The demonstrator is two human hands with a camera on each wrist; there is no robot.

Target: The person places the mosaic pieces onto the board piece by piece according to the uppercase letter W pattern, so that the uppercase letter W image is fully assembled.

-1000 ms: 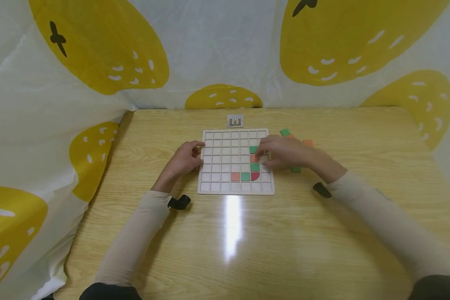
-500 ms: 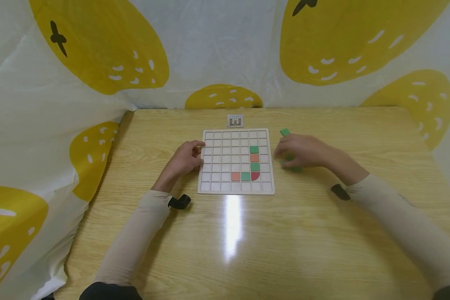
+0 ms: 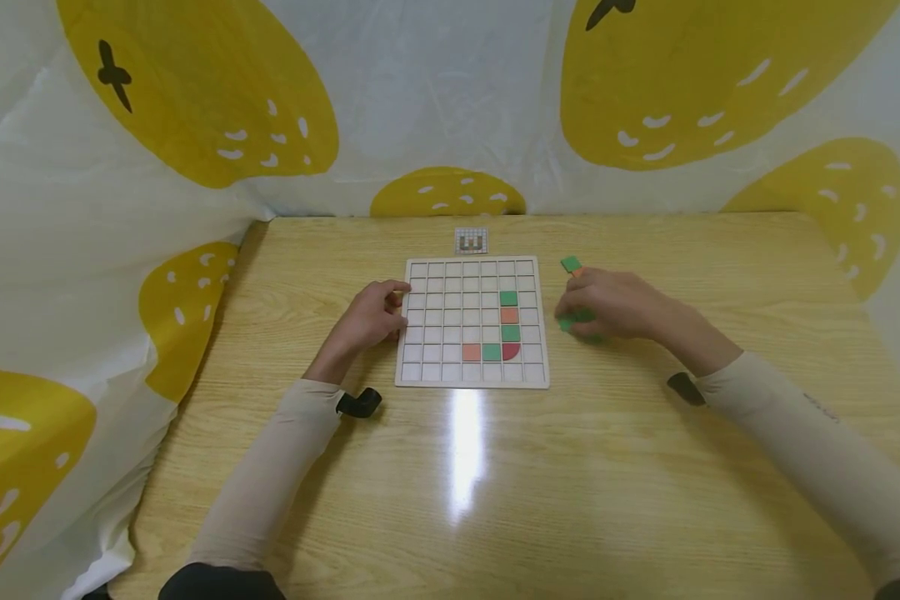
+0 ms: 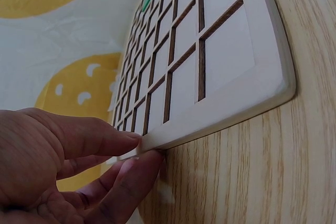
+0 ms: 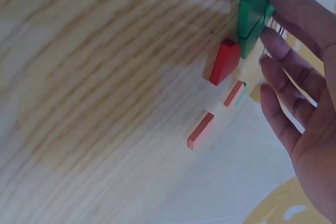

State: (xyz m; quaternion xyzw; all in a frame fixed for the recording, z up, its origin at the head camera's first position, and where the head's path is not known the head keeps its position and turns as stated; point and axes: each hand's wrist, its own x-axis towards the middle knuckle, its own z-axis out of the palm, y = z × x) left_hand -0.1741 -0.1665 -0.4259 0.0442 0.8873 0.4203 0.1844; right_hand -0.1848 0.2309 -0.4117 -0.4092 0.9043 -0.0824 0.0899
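Note:
A pale square grid board (image 3: pixel 438 382) lies on the table. Green, orange and red tiles fill some of its cells: a column near the right side and a row toward the bottom. At its left edge, my left hand (image 3: pixel 367 317) rests with thumb and index fingertips spread along the rim (image 4: pixel 173 134). Right of the board, my right hand (image 3: pixel 607 307) reaches down over loose tiles. In the right wrist view, thumb and index finger pinch at a green tile (image 5: pixel 270 10) beside a larger green tile (image 5: pixel 254 6). The other fingers hang beside them.
A small pattern card (image 3: pixel 471 241) lies beyond the board. Near my right hand are a red tile (image 5: pixel 226 62), orange tiles (image 5: pixel 201 130) and a green tile (image 3: pixel 571 264). A fruit-print cloth (image 3: pixel 450 108) hangs behind the wooden table (image 3: pixel 330 500).
My right hand has moved right, off the board's right side and over the loose tiles, then lowered its fingertips among the green ones. My left hand has stayed at the left edge.

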